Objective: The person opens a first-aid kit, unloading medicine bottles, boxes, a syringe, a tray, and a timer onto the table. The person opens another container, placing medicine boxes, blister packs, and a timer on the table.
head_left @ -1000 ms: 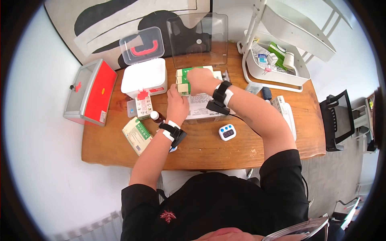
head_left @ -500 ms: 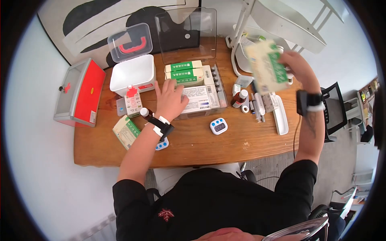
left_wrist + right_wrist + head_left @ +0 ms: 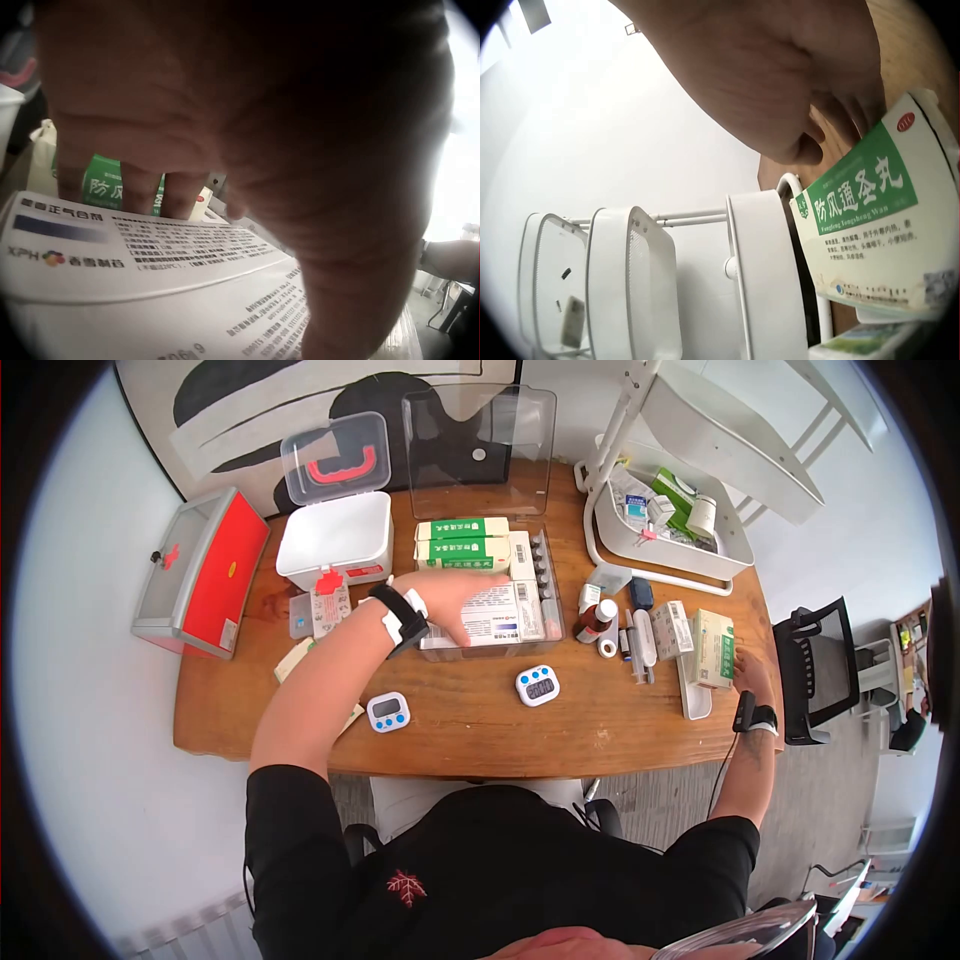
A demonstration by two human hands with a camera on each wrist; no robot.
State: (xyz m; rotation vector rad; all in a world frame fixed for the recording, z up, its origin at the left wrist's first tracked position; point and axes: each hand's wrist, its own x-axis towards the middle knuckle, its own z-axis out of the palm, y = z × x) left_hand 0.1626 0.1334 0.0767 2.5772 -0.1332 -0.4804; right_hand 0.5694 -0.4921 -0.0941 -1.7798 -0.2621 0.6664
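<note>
In the head view my left hand (image 3: 455,595) spans a white printed box (image 3: 492,622) inside a clear container, thumb at its near side. The left wrist view shows fingers reaching down past the far edge of that white box (image 3: 150,255); green-and-cream boxes (image 3: 462,550) stand behind. My right hand (image 3: 755,675) is beside a green-and-cream box (image 3: 713,650) at the table's right end. From the right wrist, this box (image 3: 877,217) has its lettered face visible; the right hand's (image 3: 780,90) thumb is off it, with the other fingertips partly hidden behind its edge.
A white open case (image 3: 338,540) and a red cabinet (image 3: 228,575) stand left. Two timers (image 3: 388,712) (image 3: 537,686) lie near the front. A brown bottle (image 3: 595,620), small supplies and a white tray (image 3: 697,695) are right, before a white cart (image 3: 668,550).
The right hand has carried the green-and-cream box from the clear container to the table's right end and loosened its hold. My left hand has moved rightward over the white box and now grips it.
</note>
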